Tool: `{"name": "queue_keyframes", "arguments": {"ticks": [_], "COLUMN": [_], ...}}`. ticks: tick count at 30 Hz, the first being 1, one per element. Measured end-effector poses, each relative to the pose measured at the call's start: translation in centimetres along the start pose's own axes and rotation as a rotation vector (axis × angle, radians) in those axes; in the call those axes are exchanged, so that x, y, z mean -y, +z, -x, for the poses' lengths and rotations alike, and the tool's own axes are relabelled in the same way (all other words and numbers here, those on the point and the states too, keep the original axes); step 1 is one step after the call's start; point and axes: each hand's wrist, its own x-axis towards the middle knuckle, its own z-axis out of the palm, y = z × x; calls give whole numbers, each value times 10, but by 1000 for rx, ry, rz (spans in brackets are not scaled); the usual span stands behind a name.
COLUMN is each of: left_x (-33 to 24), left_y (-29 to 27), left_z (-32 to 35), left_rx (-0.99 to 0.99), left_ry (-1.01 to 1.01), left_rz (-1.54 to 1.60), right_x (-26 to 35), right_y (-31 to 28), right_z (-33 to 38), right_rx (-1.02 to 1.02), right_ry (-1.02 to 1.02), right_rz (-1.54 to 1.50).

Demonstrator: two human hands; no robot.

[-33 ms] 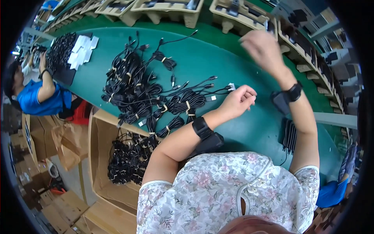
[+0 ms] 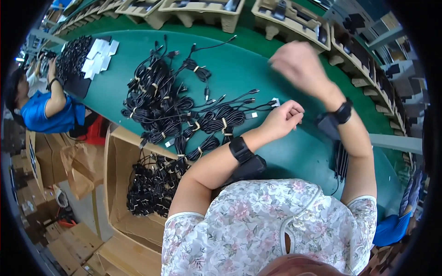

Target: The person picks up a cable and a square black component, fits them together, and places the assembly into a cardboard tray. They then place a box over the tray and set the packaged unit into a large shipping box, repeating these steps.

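From my remote seat, I see the bundled black cables (image 2: 184, 115) heaped on the green table (image 2: 294, 152); my left hand (image 2: 284, 118) is curled shut on one cable end, mid-sorting; my right hand (image 2: 299, 64) blurs above, fingers unclear; it must come down to the plug; nothing differs from before.

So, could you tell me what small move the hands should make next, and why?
Probably bring the raised right hand down to the left hand, which pinches a cable end at the edge of the bundled black cables; the right hand is blurred above the green table and looks empty.
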Motion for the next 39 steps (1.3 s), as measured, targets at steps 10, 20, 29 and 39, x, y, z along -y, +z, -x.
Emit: {"name": "queue_keyframes", "arguments": {"ticks": [10,20,29,39], "left_x": [11,-7,-21,-20], "left_y": [0,9,-9,1], "left_z": [10,2,0,1], "left_rx": [167,33,-55,-107], "left_ry": [243,130,247,258], "left_rz": [213,182,748,556], "right_x": [113,62,56,73], "right_y": [61,-11,-56,-55], "right_z": [-28,19,71,70], "right_rx": [482,31,-96,155], "right_ry": [-138,833,766,609], "right_rz": [-387,-1316,-1627,-130]}}
